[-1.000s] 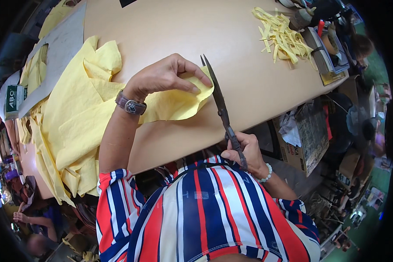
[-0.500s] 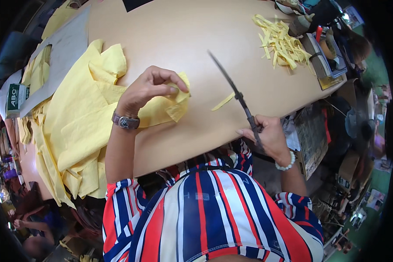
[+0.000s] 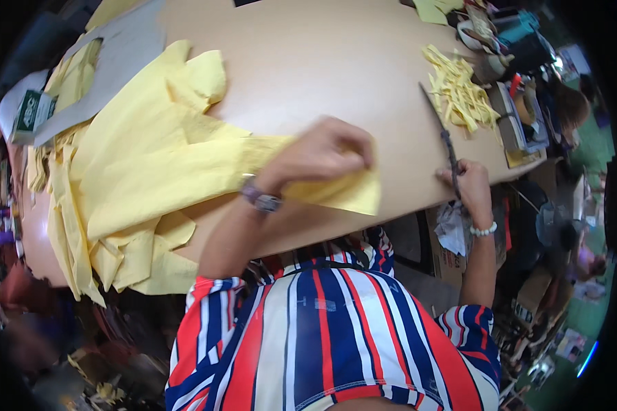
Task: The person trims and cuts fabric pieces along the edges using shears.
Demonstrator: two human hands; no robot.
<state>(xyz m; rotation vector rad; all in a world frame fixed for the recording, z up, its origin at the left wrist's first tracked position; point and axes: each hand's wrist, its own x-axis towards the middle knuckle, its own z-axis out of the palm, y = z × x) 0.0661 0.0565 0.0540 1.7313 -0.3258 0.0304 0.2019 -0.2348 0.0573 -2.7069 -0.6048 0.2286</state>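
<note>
A large piece of yellow fabric (image 3: 137,164) lies crumpled across the left side of the table, with one end drawn out toward the middle. My left hand (image 3: 325,154), slightly blurred, is closed on that end, and the cloth spreads below and beside the fingers. In my right hand (image 3: 474,185) is a pair of dark scissors (image 3: 448,142), gripped by the handles near the table's front edge. The blades point away from me, their tip close to a pile of narrow yellow strips (image 3: 463,96), apart from the fabric in my left hand.
The tan table (image 3: 301,61) fills the middle. At far left are a grey board (image 3: 127,55) and a green and white box (image 3: 34,113). A holder with tools (image 3: 521,123) stands on the right edge. Yellow pieces (image 3: 432,9) lie at the far right.
My left hand has moved right, pulling the end of the yellow fabric with it. My right hand has carried the scissors right and away, toward the strip pile. The loose strip on the table is out of sight.
</note>
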